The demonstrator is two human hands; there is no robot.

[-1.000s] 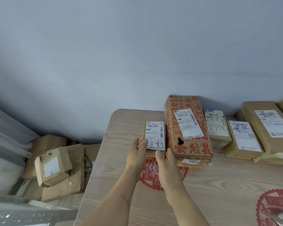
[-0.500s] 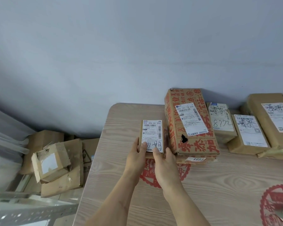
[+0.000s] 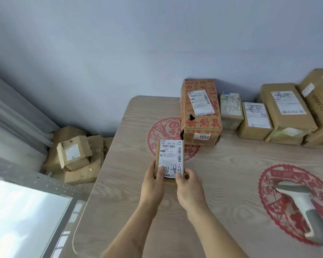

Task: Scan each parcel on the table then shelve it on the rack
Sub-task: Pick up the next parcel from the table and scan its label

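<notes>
Both hands hold the small parcel (image 3: 169,158) by its near end, above the table (image 3: 231,183). The left hand (image 3: 153,185) curls round its left edge, thumb on the label; the right hand (image 3: 189,189) grips the right corner. Its long axis runs away from the person, label up. Bare tabletop lies left of it; the red-printed box (image 3: 199,112) stands just beyond, the scanner (image 3: 302,203) well to the right.

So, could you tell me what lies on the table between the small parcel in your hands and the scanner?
Nothing: in the head view only bare table lies between the small parcel and the scanner.
</notes>
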